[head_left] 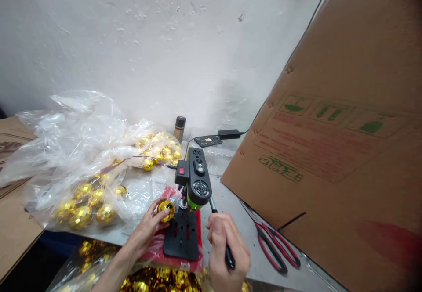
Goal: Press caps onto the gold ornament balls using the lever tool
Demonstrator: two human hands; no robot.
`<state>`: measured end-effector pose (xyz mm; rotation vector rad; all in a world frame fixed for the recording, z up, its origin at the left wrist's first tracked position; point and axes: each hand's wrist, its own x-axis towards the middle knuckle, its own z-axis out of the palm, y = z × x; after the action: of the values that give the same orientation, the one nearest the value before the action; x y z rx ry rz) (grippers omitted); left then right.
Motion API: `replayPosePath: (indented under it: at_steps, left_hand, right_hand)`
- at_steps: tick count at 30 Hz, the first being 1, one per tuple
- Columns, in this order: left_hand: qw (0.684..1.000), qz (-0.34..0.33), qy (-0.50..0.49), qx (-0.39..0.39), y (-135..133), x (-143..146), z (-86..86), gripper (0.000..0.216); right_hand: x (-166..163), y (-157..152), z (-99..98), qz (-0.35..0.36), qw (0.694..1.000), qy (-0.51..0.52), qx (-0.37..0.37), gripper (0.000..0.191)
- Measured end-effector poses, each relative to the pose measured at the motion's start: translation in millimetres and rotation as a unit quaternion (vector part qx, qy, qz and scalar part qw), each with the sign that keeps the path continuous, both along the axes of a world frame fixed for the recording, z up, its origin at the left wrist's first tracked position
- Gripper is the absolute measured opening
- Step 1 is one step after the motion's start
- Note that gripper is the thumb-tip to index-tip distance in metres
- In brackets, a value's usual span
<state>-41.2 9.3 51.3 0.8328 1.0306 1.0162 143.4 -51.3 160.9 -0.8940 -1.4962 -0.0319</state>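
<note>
My left hand [145,232] is closed round a small gold faceted ball [166,210] and holds it at the left side of a small black bench drill press [193,195], just beside the green chuck. My right hand [227,248] is wrapped round the press's black lever handle [228,255], to the right of the black base plate [182,236]. The press stands on a red sheet [168,193] on the table. Its top carries a red switch and a round grille.
Clear plastic bags [82,151] holding several gold balls lie to the left and behind. More gold balls [158,281] sit at the near edge. Red-handled scissors [275,250] lie to the right. A large cardboard box [336,125] leans on the right. A small bottle [180,127] and a power adapter [229,133] stand by the wall.
</note>
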Motion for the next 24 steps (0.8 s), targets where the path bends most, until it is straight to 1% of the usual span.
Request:
replayPosePath:
  at_steps: [2,4,7,11,15,18,21,24]
  left_hand:
    - [0.999,0.001,0.026,0.025,-1,6,-5.4,0.070]
    - [0.993,0.018,0.098,0.068,-3,13,-13.6,0.070]
    - [0.963,0.049,0.217,0.151,-8,25,-26.8,0.064]
    - [0.928,0.063,0.302,0.210,-16,37,-36.3,0.060]
    - [0.906,0.031,0.318,0.279,-17,40,-37.5,0.054]
    - [0.895,0.025,0.313,0.316,-15,41,-40.0,0.050]
    - [0.890,0.030,0.318,0.325,-13,44,-43.6,0.051]
    - [0.887,0.002,0.336,0.317,-10,46,-43.0,0.051]
  right_hand:
    - [1,-1,0.0,-0.001,1.000,-0.002,-0.004,0.029]
    - [2,-2,-0.7,0.001,1.000,-0.007,-0.013,0.028]
    - [3,-3,-2.2,0.006,1.000,-0.009,-0.021,0.027]
    - [2,-4,-3.0,0.007,1.000,-0.003,-0.015,0.027]
    - [1,-5,-3.2,0.011,1.000,0.004,-0.014,0.027]
    - [0,-6,-3.4,0.013,1.000,0.003,-0.019,0.027]
    - [-2,-8,-3.2,0.005,1.000,0.009,-0.029,0.026]
    - [-7,-10,-2.5,-0.005,0.999,0.037,-0.036,0.027]
